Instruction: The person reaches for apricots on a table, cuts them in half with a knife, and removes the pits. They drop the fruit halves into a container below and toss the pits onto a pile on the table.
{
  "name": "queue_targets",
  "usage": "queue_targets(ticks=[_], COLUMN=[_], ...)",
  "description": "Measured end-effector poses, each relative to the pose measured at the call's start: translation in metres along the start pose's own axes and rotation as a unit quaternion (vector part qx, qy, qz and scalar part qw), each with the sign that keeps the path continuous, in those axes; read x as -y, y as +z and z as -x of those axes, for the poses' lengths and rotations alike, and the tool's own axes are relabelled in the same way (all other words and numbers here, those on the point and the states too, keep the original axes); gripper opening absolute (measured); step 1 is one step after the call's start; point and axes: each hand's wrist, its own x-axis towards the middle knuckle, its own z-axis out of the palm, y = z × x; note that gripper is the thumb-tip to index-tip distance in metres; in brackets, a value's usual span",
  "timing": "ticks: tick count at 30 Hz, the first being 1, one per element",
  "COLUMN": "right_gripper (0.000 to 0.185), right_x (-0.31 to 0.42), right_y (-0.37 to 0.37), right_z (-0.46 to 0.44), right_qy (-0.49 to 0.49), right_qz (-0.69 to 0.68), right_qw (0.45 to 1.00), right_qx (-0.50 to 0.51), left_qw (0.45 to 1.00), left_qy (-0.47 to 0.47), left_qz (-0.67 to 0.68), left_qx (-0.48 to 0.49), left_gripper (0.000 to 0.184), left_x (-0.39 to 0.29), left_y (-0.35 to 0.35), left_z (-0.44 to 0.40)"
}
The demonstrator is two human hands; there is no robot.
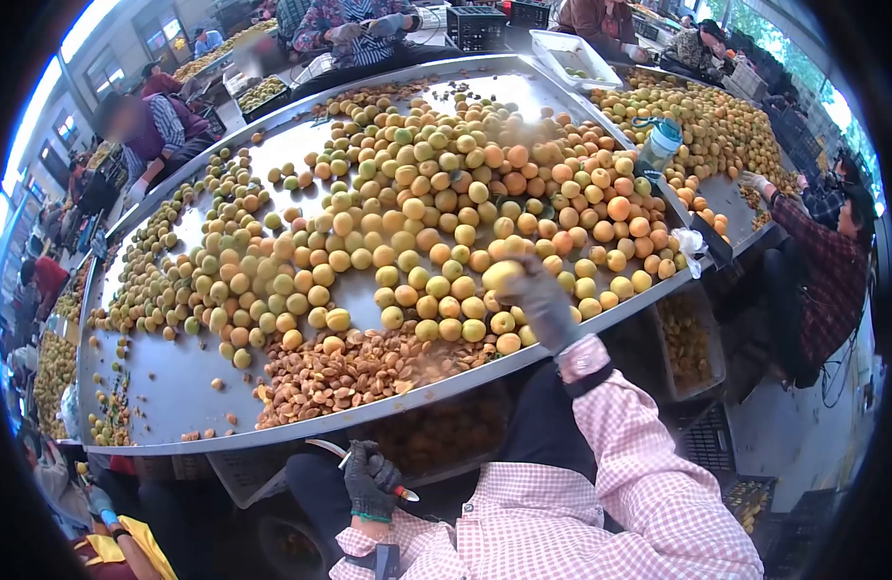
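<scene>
My right hand [545,307], in a grey glove, reaches over the near edge of the metal table. Its fingers are closed on a yellow apricot [502,277], slightly blurred, above other loose apricots [449,307]. In front of my body, below the table edge, my left hand [371,480] wears a dark glove and is wrapped round a slim curved tool [326,447]. A pale, narrow end of the tool sticks out on one side and a reddish, white-tipped end on the other. Its middle is hidden in the fist. Beyond that hand, split apricot stones [342,375] lie heaped along the near edge.
The table [190,387] has a raised metal rim. A teal-lidded bottle [659,145] stands by the right divider, near a crumpled white bag [690,249]. A crate of fruit [686,343] sits below on the right. Several people work around the neighbouring tables.
</scene>
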Motion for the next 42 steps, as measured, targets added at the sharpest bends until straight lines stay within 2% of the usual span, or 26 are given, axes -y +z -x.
queue_targets(ticks=[1,2,7,8,9,11,12,13,15,17,18,20,21,22,23,24,26,28,30,31,32,33,35,36,39,42], right_gripper=[0.035,0.031,0.024,0.024,0.027,0.033,0.046,0.040,0.035,0.024,0.024,0.015,0.013,0.018,0.022,0.027,0.042,0.044,0.042,0.042,0.042,0.042,0.038,0.038,0.045,0.046], right_x=[0.010,0.016,0.021,0.018,0.014,0.013,-0.010,-0.008,-0.008,-0.015,-0.014,-0.012,-0.010,-0.014,-0.019,-0.021,-0.004,-0.001,0.003,0.001,-0.001,0.003,0.015,0.017,0.024,0.022], right_y=[-0.013,-0.028,-0.041,-0.028,-0.014,0.038,0.050,0.068,0.092,0.104,0.102,0.085,0.081,0.075,0.072,0.069,0.074,0.062,0.053,0.049,0.047,0.051,0.063,0.065,0.072,0.073], right_z=[0.005,0.012,0.062,0.080,0.095,0.124,0.138,0.145,0.156,0.161,0.159,0.152,0.146,0.144,0.142,0.142,0.149,0.152,0.159,0.162,0.162,0.166,0.174,0.176,0.182,0.187], right_qy=[0.026,0.050,0.112,0.168,0.225,0.282,0.240,0.206,0.166,0.040,0.036,0.237,0.219,0.206,0.204,0.202,0.234,0.246,0.271,0.270,0.265,0.265,0.232,0.234,0.226,0.244], right_qz=[-0.190,-0.375,-0.318,-0.307,-0.202,-0.015,-0.122,-0.042,0.032,0.020,0.017,-0.162,-0.169,-0.210,-0.272,-0.332,-0.432,-0.407,-0.418,-0.429,-0.438,-0.437,-0.383,-0.384,-0.262,-0.303], right_qw=[0.981,0.926,0.940,0.937,0.949,0.953,0.953,0.967,0.973,0.989,0.988,0.944,0.949,0.942,0.925,0.906,0.861,0.863,0.850,0.843,0.837,0.838,0.885,0.884,0.926,0.910], right_qx=[0.001,-0.001,-0.058,0.001,0.085,0.105,0.140,0.143,0.159,0.140,0.150,0.161,0.155,0.162,0.168,0.169,0.133,0.169,0.169,0.180,0.196,0.192,0.127,0.127,0.155,0.141], left_qw=[1.000,1.000,0.999,0.975,0.913,0.957,0.857,0.693,0.598,0.597,0.594,0.610,0.789,0.902,0.913,0.911,0.927,0.937,0.917,0.916,0.858,0.757,0.726,0.692,0.666,0.652], left_qy=[-0.002,-0.006,0.002,0.081,0.159,0.059,0.240,0.393,0.281,0.246,0.207,0.201,0.066,-0.076,-0.240,-0.246,-0.170,-0.123,-0.037,-0.048,0.128,0.300,0.321,0.345,0.347,0.334], left_qz=[0.001,0.006,-0.022,-0.200,-0.371,-0.264,-0.440,-0.592,-0.745,-0.755,-0.761,-0.747,-0.572,-0.347,-0.188,-0.187,-0.218,-0.210,-0.332,-0.331,-0.450,-0.546,-0.583,-0.617,-0.643,-0.667], left_qx=[-0.002,0.003,0.042,0.057,0.063,0.101,0.118,0.120,0.094,0.118,0.160,0.169,0.214,0.245,0.272,0.273,0.254,0.251,0.216,0.219,0.213,0.195,0.171,0.144,0.151,0.134], left_gripper=[0.026,0.025,0.019,0.016,0.014,0.014,0.017,0.022,0.032,0.034,0.036,0.040,0.042,0.044,0.046,0.046,0.045,0.037,0.031,0.031,0.028,0.025,0.026,0.027,0.037,0.035], left_x=[0.001,0.001,-0.001,0.000,0.002,0.007,0.014,0.017,0.011,0.002,0.000,0.008,0.011,0.014,0.010,0.010,0.014,-0.006,-0.009,-0.006,-0.005,-0.004,-0.001,0.000,0.010,0.011], left_y=[-0.001,0.000,0.018,0.025,0.029,0.026,0.031,0.045,0.069,0.084,0.086,0.070,0.070,0.070,0.065,0.067,0.071,0.095,0.090,0.088,0.088,0.088,0.090,0.090,0.081,0.083], left_z=[0.001,0.002,0.012,0.013,0.016,0.010,0.009,0.011,0.036,0.049,0.052,0.050,0.052,0.054,0.058,0.060,0.064,0.082,0.076,0.075,0.073,0.073,0.078,0.081,0.079,0.086])
